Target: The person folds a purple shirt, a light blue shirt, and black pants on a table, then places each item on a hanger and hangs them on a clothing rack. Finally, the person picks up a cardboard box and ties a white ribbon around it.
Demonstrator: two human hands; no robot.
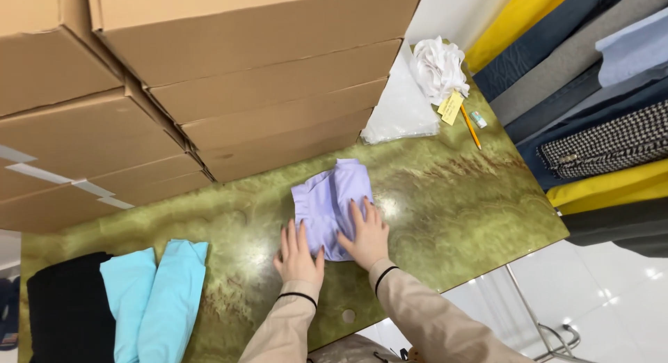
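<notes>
Beige sleeves [390, 321] came up from the bottom edge, each with a thin black band at the wrist, and led to the two bare hands. Stacked brown cardboard boxes [229, 77] filled the upper left and stood on the far side of the glossy green marbled tabletop [459, 210]. Folded cloth in yellow, navy, grey, pale blue and a black-and-white check [591, 105] was layered along the right edge, beyond the table's corner. A black garment [66, 314] lay at the table's near left corner, with a folded turquoise garment [156, 297] just beside it. A clear plastic bag [402, 112] lay flat near the boxes at the far end, and a bunched white cloth [438, 67] sat next to it, with a yellow paper tag [451, 107], an orange pencil [471, 126] and a small white eraser [478, 119] close by.

At the table's middle lay the small folded lilac garment [330, 203]. The left hand [298, 255] lay flat with fingers nearly together, fingertips on the garment's near left edge. The right hand [365, 236] pressed down on the garment's near right part, fingers slightly spread. Neither hand pinched anything.
</notes>
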